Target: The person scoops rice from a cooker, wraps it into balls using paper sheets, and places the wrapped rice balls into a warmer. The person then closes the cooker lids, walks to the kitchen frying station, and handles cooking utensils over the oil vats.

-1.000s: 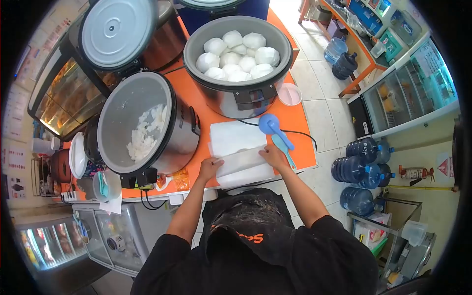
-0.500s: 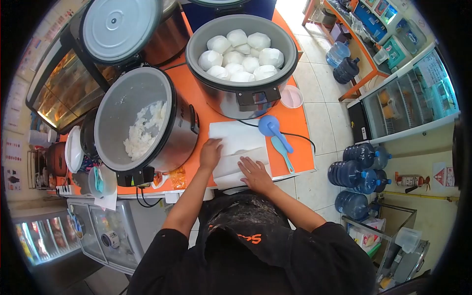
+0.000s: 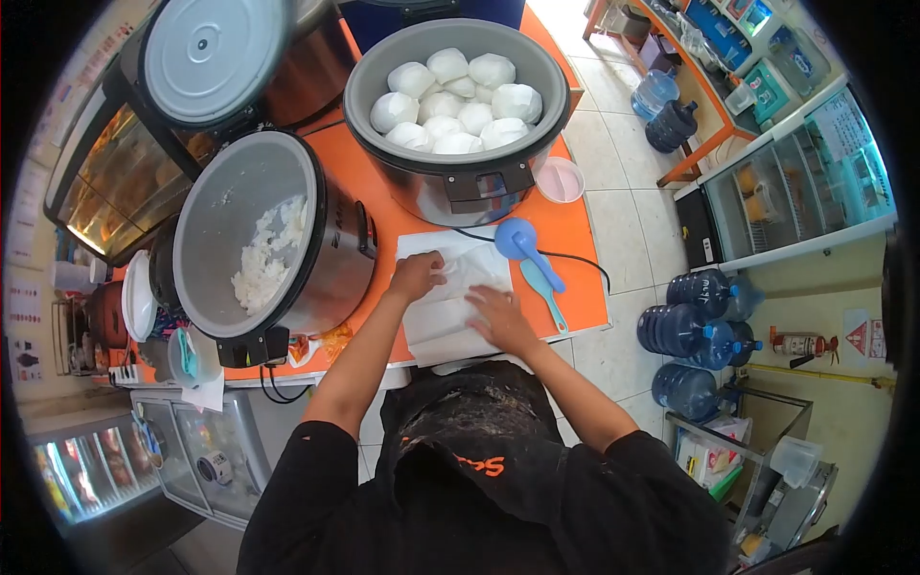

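Observation:
White wrapping paper [image 3: 443,331] lies in a stack of sheets on the orange table in front of me. My left hand [image 3: 418,276] is at its left side, fingers curled and pinching the top sheet, which looks wrinkled there. Over the right part of the paper is my right hand [image 3: 502,320], slightly blurred, its fingers spread and holding nothing. Just right of the paper rest a blue rice scoop [image 3: 518,240] and a turquoise paddle [image 3: 543,295]. Beyond it stands a rice cooker [image 3: 455,177] filled with several white wrapped bundles [image 3: 443,128].
On the left, an open rice cooker [image 3: 204,230] holds loose white rice [image 3: 268,259], with its lid [image 3: 216,57] raised behind. A pink-lidded tub [image 3: 560,180] sits at the table's right edge. A black cable [image 3: 586,261] crosses the table. Blue water jugs [image 3: 676,331] stand on the floor to the right.
My left hand has moved up and right over the paper, closing on the top sheet, which has wrinkled. My right hand has lifted slightly and shifted up. The view has shifted a little.

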A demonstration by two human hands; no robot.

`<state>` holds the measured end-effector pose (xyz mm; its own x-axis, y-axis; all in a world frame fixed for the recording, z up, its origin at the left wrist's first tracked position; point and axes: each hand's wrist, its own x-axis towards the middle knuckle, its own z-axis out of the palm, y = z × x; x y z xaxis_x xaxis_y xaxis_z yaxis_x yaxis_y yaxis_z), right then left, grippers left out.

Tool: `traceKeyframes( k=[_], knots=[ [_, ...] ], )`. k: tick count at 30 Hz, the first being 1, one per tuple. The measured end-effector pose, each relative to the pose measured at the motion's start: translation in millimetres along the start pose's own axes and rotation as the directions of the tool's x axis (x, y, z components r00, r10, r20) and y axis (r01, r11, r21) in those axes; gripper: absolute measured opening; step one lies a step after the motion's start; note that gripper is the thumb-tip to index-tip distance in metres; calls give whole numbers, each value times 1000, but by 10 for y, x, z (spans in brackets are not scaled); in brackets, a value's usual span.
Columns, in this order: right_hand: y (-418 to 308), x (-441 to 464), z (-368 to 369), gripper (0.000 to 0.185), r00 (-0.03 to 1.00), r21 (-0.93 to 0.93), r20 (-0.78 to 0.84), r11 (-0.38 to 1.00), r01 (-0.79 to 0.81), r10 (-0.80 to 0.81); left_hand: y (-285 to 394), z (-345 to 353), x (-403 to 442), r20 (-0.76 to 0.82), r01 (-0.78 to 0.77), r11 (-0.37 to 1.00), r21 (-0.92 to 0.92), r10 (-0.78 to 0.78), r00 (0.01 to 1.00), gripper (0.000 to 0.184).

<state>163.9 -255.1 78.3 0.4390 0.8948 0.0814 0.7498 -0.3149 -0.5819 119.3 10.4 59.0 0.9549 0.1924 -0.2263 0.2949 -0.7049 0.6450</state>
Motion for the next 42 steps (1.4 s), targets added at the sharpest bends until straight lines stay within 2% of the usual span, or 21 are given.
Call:
traceKeyframes(
  k=[2,5,8,9,11,14,16,17,20,23,26,29,32,38,42],
  knots=[
    [208,228,-21,59,997,58,-74,998,-33,37,-13,-51,-23,38,-44,996,-73,47,998,34],
    [432,682,-133,58,995,32,-93,998,47,-44,-117,-93,-23,104,-34,982,-186,54,993,34],
    [565,1007,-173,48,986,-27,-43,986,163,-164,-27,-192,-128,102,-83,974,-212,106,989,30],
    [612,1130,-235,47,983,-42,146,992,118,-111,58,-237,-184,62,-96,978,-187,109,992,28],
    [652,1321,-346,44,864,-94,503,995,46,7,214,-296,-315,-21,-114,984,-139,112,993,23],
    [750,1208,-305,32,909,-12,386,984,178,-159,-35,-193,-378,-14,-38,991,-125,37,999,19],
    [798,1141,-283,28,931,12,332,988,156,-151,0,-214,-463,-71,-65,993,-102,58,996,17],
    [817,1088,-264,26,943,26,302,990,140,-141,25,-218,-507,-95,-79,993,-89,71,993,16],
    [700,873,-339,23,949,87,188,967,240,-253,57,-146,-645,-198,-240,968,-73,222,955,14],
    [627,658,-381,24,941,-56,201,956,289,-272,99,-54,-790,-216,-263,965,-24,251,944,12],
    [554,493,-462,26,897,-83,182,902,423,-403,163,43,-952,-246,-288,948,135,313,917,13],
    [599,315,-442,28,863,-48,164,870,492,-479,129,182,-1061,-199,-329,924,196,366,909,17],
    [672,167,-354,30,863,-67,130,864,500,-489,69,315,-1125,-157,-358,905,232,398,904,20],
    [562,-78,-218,34,921,-127,48,912,390,-387,71,457,-1149,-166,-364,909,203,398,902,21],
    [547,-179,-45,34,930,-118,-18,924,363,-368,-51,660,-1187,-207,-307,948,88,318,925,30]
  ],
)
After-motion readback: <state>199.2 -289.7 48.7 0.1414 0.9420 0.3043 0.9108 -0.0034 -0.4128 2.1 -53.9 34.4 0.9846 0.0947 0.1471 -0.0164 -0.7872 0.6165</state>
